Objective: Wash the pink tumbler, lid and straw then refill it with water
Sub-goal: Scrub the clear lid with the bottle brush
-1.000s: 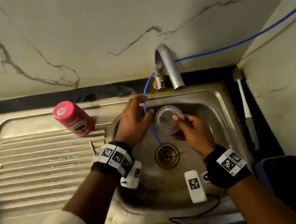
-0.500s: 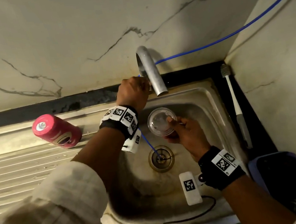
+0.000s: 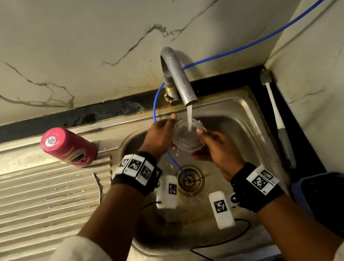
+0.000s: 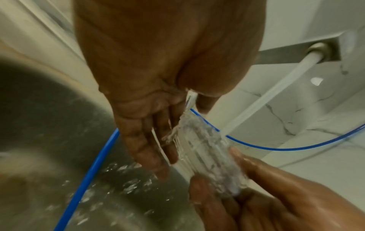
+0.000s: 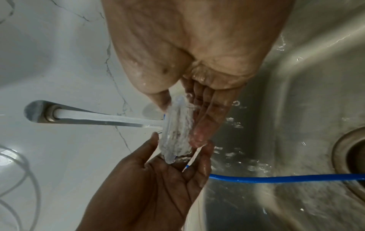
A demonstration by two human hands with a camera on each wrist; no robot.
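At frame centre the right hand (image 3: 216, 148) pinches the clear lid (image 3: 187, 138) under the tap (image 3: 178, 80), left hand (image 3: 160, 135) flat against it; the pink tumbler (image 3: 68, 148) upper left awaits washing and refilling.

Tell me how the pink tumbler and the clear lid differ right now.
The pink tumbler stands untouched on the draining board; the clear lid is held over the basin. The tumbler is opaque and out of the stream; the lid is see-through, with tap water pouring on it.
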